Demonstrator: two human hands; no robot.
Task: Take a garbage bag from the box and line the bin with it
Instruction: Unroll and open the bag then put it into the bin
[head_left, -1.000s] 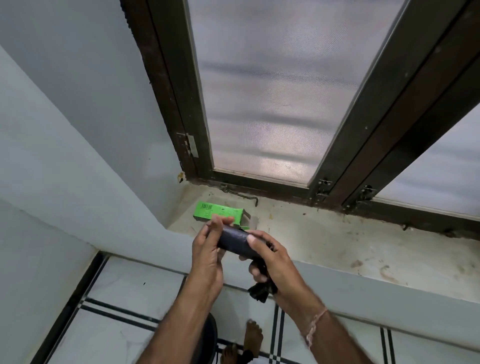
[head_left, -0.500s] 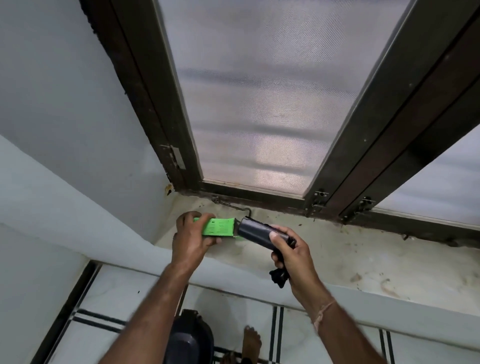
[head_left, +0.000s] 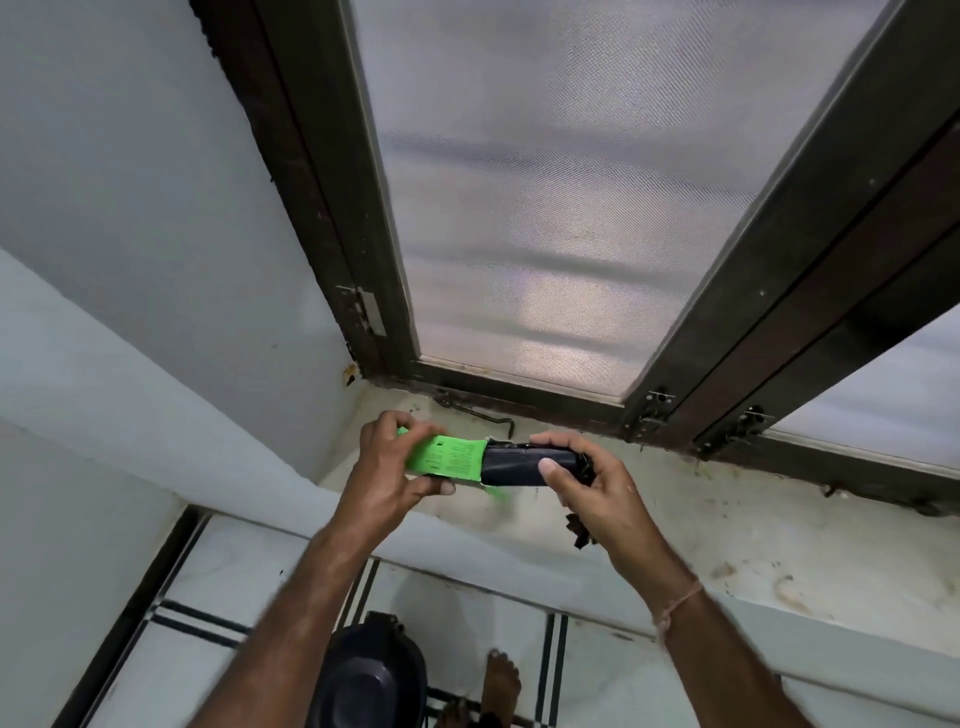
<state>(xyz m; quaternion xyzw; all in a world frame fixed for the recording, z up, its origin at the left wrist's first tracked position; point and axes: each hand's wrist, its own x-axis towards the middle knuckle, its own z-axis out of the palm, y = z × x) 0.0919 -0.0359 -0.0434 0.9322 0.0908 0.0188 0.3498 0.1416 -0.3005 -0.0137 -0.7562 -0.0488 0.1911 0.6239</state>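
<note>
So we're somewhere in the middle here. The left hand (head_left: 387, 470) has its grip wrapped snug around the green box (head_left: 451, 457), thumb underneath and fingers over the far end, holding it level just above the window sill (head_left: 727, 525). The right hand (head_left: 582, 483) is closed on the black roll of garbage bags (head_left: 522, 467), thumb pressed on the near face, fingers curled over the top. The roll's left end sits inside the box's open mouth, the rest sticking out toward 3 o'clock. A crumpled bit of black plastic (head_left: 581, 531) dangles under the right palm, which I'd guess is a bag already torn off, though I can't say for sure.

If that's right, then what's done is getting a bag loose, and the roll looks to be going back into its box. Still left: everything with the bin (head_left: 371, 670), which sits on the floor at 6 o'clock, dark, with no liner showing as far as I can tell.

Compared to half a second back: the roll was angled and only touching the box's end, now it's lined up with it and partly in. A second back the box lay on the sill untouched, with both hands on the roll.
</note>
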